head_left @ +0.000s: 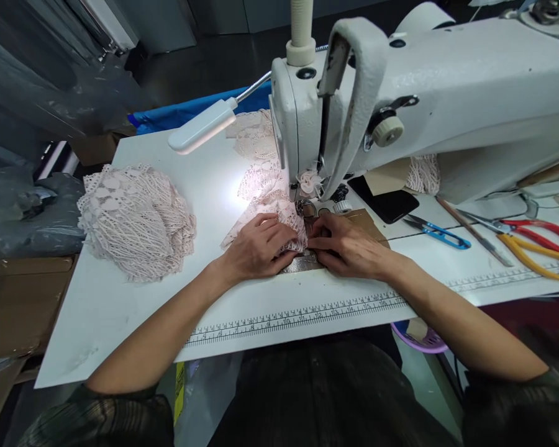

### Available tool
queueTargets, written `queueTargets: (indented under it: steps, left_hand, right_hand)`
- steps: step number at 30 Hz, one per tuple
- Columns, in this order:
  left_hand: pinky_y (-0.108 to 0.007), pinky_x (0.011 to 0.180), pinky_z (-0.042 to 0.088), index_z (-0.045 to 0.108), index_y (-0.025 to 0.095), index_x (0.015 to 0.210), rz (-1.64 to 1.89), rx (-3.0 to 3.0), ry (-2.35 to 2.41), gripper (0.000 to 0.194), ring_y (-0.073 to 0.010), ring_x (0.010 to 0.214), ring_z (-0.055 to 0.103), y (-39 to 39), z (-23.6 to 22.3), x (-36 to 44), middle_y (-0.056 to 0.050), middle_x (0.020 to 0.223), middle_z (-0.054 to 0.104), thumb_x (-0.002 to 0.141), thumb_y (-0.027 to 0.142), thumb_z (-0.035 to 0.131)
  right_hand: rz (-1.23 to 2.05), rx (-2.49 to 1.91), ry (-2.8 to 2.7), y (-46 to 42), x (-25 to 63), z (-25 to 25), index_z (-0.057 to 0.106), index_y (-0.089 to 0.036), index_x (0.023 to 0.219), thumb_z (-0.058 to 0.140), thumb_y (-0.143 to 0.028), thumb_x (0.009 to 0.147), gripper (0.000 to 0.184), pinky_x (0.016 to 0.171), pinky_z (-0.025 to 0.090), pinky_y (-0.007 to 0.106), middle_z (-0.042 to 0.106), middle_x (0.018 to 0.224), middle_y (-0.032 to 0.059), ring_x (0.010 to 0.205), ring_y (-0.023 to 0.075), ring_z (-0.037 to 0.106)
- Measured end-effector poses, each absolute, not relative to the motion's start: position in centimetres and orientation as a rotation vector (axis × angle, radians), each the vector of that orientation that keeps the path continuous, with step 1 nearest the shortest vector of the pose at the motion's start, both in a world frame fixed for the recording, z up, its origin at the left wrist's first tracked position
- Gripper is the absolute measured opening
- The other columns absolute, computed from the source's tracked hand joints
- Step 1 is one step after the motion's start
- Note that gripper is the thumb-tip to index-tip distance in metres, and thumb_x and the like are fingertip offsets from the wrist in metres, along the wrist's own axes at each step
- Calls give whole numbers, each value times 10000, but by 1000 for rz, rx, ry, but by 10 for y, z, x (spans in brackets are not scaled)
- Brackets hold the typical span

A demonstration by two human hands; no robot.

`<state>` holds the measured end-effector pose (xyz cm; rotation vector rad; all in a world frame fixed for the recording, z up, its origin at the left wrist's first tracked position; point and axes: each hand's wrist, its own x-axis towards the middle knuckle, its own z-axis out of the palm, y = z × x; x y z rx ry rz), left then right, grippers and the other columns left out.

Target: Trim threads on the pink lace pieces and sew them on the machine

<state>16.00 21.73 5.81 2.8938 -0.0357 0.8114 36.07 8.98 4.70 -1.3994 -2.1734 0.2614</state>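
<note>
A strip of pale pink lace fabric (259, 180) runs across the white table to the needle area of a white sewing machine (447, 93). Just left of the presser foot (307, 210), my left hand (259, 248) lies curled over the lace, fingers and thumb closed on it. My right hand (349, 247) sits right of the foot, fingertips pinched together at the lace's near edge; what lies between them is partly hidden. Beneath the fingers shows the metal needle plate (302, 264). A small fabric rosette (309, 181) hangs on the machine head.
A heap of lace pieces (135, 220) lies at the left. On the right are blue thread snips (440, 233), scissors (535, 245) with red and yellow handles, and a black phone-like slab (386, 202). A lit lamp (205, 126) reaches over the table; a printed ruler (298, 318) follows its front edge.
</note>
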Motion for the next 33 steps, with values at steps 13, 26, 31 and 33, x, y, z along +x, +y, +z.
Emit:
queueTargets:
  steps: [13,26,31,33]
  left_hand:
    - [-356,813,585,638,130,878,839,2905,-217,65,-179,900,679,219,56,162,-103,995,719,832,102,601]
    - [-326,721,606,655,145,886,867,2846,-118,68,-160,819,697,214,58,163,-64,914,730,872,167,592]
    - [-232,624,581,616,131,928,1175,2671,290,67,-122,740,676,212,59,162,-58,847,710,890,118,563]
    - [-236,639,582,605,135,932,1175,2664,314,67,-124,749,673,212,58,162,-61,850,705,903,126,545]
  right_hand:
    - [422,-1386,-2182,86,366,57,734,-259,1076,528,-182,825,334,915,462,402,591,1053,92,984,216,548]
    - [511,-1359,-2041,86,370,58,723,-249,1089,494,-156,835,355,903,492,378,611,1061,65,967,190,587]
    - [290,-1430,-2028,91,366,46,624,-156,1255,455,-113,848,442,901,504,415,566,1068,122,963,211,562]
    - [206,-1456,-2097,91,362,43,604,-141,1274,462,-113,844,453,876,508,443,544,1041,138,955,233,535]
